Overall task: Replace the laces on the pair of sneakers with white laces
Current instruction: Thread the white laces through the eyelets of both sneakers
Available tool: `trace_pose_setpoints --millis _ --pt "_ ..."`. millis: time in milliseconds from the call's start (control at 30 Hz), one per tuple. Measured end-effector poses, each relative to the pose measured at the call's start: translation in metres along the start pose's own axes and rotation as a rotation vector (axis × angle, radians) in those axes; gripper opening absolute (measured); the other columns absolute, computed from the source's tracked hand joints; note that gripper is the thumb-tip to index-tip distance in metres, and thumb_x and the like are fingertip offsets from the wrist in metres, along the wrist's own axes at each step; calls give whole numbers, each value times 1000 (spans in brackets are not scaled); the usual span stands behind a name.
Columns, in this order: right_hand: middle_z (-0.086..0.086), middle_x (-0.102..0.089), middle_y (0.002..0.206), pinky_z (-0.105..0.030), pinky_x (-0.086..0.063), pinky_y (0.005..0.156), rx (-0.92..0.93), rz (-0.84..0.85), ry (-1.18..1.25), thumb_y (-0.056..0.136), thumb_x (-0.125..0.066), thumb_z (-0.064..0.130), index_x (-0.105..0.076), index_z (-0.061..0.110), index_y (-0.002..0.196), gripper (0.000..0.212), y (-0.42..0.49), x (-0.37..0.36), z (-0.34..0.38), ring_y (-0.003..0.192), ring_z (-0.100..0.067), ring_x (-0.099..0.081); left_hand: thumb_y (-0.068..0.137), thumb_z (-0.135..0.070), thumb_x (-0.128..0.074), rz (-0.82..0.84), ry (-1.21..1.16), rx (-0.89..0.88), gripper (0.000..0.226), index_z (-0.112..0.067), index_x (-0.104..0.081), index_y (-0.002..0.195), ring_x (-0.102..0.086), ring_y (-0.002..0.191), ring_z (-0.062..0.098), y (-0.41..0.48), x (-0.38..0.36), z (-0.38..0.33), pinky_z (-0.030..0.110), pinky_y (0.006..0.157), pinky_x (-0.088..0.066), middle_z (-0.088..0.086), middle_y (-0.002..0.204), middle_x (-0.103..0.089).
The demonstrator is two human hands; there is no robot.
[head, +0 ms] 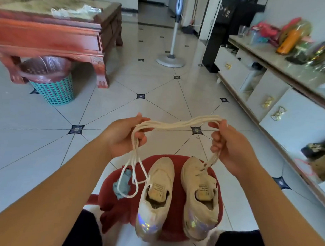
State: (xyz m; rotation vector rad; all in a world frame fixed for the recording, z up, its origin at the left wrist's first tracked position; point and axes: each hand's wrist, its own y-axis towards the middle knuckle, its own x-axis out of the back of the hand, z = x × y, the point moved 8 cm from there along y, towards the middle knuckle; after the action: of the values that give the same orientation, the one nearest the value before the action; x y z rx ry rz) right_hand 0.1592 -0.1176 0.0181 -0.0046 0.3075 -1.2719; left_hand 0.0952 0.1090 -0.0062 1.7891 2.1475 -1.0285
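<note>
Two beige sneakers stand side by side on a red round stool (176, 235) below my hands, toes pointing away. The left sneaker (156, 198) shows no lace in its eyelets. The right sneaker (199, 196) has a lace running through its front eyelets. Several strands of cream lace (178, 124) stretch between my hands above the shoes. My left hand (124, 138) grips one end of the bundle, and loops hang from it down to the stool. My right hand (229, 141) pinches the other end, with strands dropping to the right sneaker.
A blue cloth (122, 184) lies on the stool left of the shoes. A red wooden table (56, 36) and a teal basket (54, 89) stand at the far left. A fan stand (170, 58) is ahead, and a white cabinet (266, 93) lines the right side.
</note>
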Motion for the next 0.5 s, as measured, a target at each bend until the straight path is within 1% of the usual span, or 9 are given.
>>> trace_pose_setpoints --millis 33,67,133,200,300,400,500 --pt "6 -46 55 -18 -38 46 -7 15 -12 98 -38 37 -65 11 93 38 -5 -3 0 48 -6 -35 93 -24 -50 12 29 -5 24 -2 -59 98 -36 41 8 -6 -1 2 19 51 -46 11 80 -64" --pt "5 -47 56 -19 -39 47 -10 31 -32 98 -37 39 -66 11 93 40 -9 -6 -1 48 -6 -37 90 -23 -53 20 84 -23 24 -2 -59 100 -36 43 8 -11 -3 3 19 52 -47 9 80 -65" --pt "4 -50 58 -21 -42 50 -4 64 -75 98 -35 40 -67 11 92 44 -16 -12 -1 50 -7 -41 88 -11 -57 16 194 -77 20 -1 -59 105 -38 44 7 -20 -5 2 21 54 -48 8 82 -65" --pt "2 -55 62 -23 -46 54 19 77 -123 98 -35 39 -68 11 93 44 -21 -16 2 53 -8 -47 88 -3 -56 -18 228 -138 18 -2 -60 106 -39 43 7 -25 -4 -3 21 53 -48 7 82 -64" --pt "0 -63 70 -23 -51 61 49 65 -222 99 -38 33 -69 11 94 39 -23 -17 5 59 -9 -55 90 -5 -54 -73 277 -215 13 -4 -64 99 -43 44 7 -30 -1 -11 21 52 -50 4 77 -66" --pt "2 -69 75 -23 -53 69 75 57 -351 98 -42 27 -69 14 95 31 -18 -15 5 67 -9 -63 92 -8 -53 -99 350 -264 14 -5 -66 96 -43 46 7 -30 1 -16 20 53 -51 2 75 -68" --pt "4 -72 78 -19 -52 68 65 58 -510 96 -46 22 -69 15 93 24 -7 -14 1 74 -9 -67 93 -9 -50 -87 327 -265 16 -3 -65 97 -40 44 7 -23 1 -18 20 52 -49 3 75 -70"
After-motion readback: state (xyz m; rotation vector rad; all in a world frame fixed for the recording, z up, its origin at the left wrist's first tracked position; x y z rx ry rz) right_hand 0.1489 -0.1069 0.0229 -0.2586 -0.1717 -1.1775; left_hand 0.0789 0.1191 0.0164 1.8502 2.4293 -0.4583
